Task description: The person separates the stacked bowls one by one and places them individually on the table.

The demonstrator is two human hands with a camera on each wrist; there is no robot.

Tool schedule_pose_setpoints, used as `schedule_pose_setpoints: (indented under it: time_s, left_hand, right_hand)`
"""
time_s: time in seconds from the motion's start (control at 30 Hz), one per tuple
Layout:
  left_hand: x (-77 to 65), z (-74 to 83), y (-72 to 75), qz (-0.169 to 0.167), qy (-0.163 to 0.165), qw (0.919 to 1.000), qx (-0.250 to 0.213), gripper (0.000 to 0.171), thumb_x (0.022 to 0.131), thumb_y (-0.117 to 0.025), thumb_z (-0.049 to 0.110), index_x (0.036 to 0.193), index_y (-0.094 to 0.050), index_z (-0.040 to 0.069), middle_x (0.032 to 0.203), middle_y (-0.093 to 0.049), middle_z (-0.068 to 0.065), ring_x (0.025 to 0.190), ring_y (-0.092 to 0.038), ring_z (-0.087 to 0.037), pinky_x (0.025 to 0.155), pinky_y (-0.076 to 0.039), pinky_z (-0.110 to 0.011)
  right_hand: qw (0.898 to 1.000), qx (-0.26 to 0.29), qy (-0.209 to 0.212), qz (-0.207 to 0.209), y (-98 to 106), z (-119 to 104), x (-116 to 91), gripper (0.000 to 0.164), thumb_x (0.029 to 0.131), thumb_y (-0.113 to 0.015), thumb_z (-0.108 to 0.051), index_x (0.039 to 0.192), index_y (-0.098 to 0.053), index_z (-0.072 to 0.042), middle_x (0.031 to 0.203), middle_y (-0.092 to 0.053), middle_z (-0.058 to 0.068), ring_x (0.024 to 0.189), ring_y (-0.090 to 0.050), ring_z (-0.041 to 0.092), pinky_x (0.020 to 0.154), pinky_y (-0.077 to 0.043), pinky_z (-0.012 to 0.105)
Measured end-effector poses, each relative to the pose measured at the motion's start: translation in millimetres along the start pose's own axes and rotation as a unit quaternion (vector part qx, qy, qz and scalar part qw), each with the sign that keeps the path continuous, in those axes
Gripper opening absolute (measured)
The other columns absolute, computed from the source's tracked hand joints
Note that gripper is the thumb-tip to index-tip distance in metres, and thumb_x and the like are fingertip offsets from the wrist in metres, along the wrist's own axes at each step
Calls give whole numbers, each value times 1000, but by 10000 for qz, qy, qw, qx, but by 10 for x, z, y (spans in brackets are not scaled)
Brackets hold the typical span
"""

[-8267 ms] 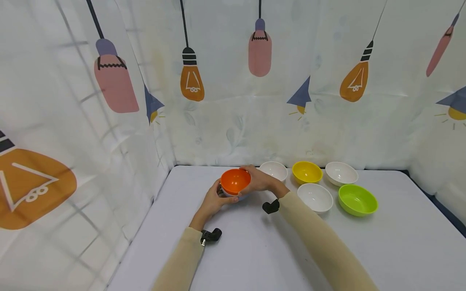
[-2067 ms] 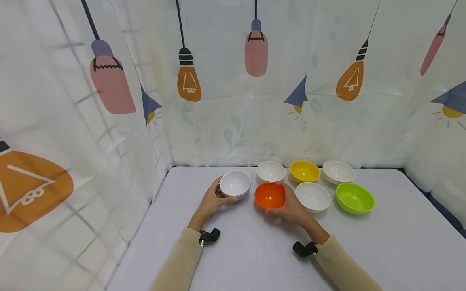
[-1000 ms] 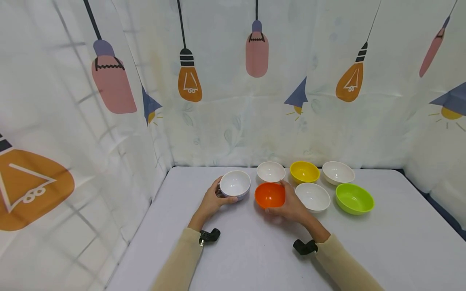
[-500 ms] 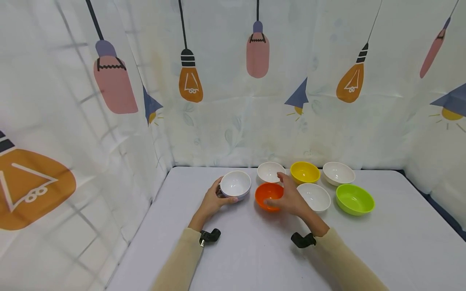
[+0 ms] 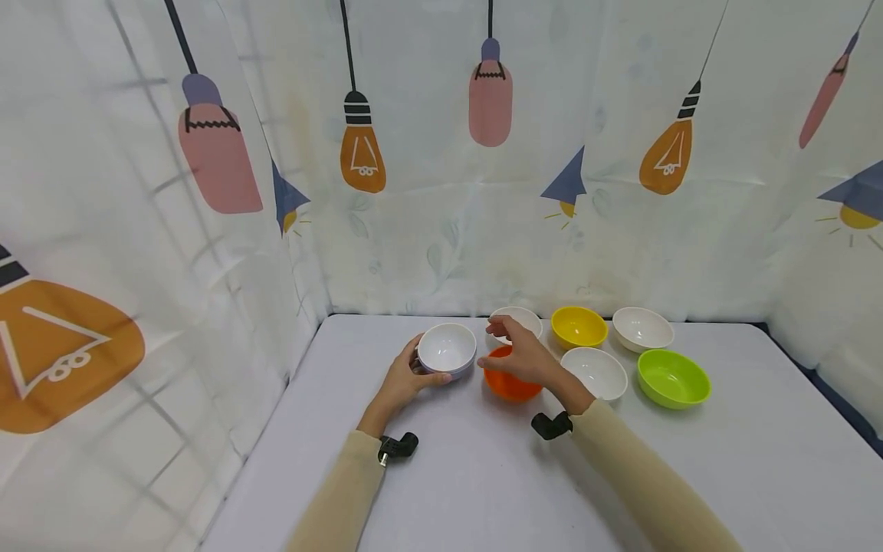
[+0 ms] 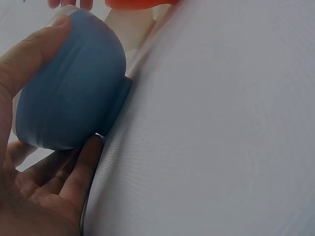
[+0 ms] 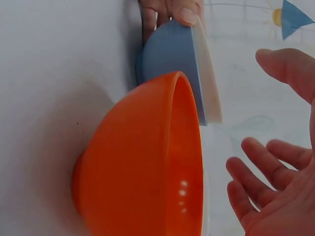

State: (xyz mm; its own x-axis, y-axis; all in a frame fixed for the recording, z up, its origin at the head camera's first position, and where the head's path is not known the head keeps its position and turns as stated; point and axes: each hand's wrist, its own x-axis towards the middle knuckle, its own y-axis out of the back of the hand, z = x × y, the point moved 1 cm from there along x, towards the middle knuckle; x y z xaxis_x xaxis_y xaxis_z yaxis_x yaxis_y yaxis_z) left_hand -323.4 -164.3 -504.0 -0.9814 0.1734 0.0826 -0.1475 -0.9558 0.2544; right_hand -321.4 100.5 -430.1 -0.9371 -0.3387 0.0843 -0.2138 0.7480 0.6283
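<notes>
My left hand [image 5: 402,385] grips a blue bowl [image 6: 74,83] at the left of the table, thumb near the rim and fingers spread around the other side. A white bowl [image 5: 447,347] sits nested inside it, its pale rim standing above the blue one in the right wrist view. Just right of this stack, an orange bowl [image 5: 512,387] stands upright on the table. My right hand [image 5: 527,359] hovers over the orange bowl, thumb and fingers apart and holding nothing; its fingertips point toward the nested bowls and hide part of the orange rim.
Behind the orange bowl is a white bowl [image 5: 522,316], partly covered by my right hand. Farther right stand a yellow bowl [image 5: 579,328], a white bowl [image 5: 643,330], another white bowl [image 5: 595,373] and a green bowl [image 5: 674,379]. A patterned curtain [image 5: 428,230] hangs behind the table.
Earlier the orange bowl was atop the stack; my right hand set it down on the right, then let go, lifted, and moved left toward the white bowl. My left hand stayed put.
</notes>
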Motion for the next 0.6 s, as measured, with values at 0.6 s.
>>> schedule_pose_setpoints:
  time_s: [0.6]
  left_hand:
    - [-6, 22, 2, -135, -56, 9999, 18, 101, 76, -93, 22, 159, -34, 22, 156, -48, -8, 143, -47, -30, 115, -44, -50]
  right_hand:
    - [9834, -1363, 353, -1147, -151, -106, 453, 93, 81, -87, -40, 153, -41, -2, 141, -52, 15, 130, -54, 30, 112, -49, 46]
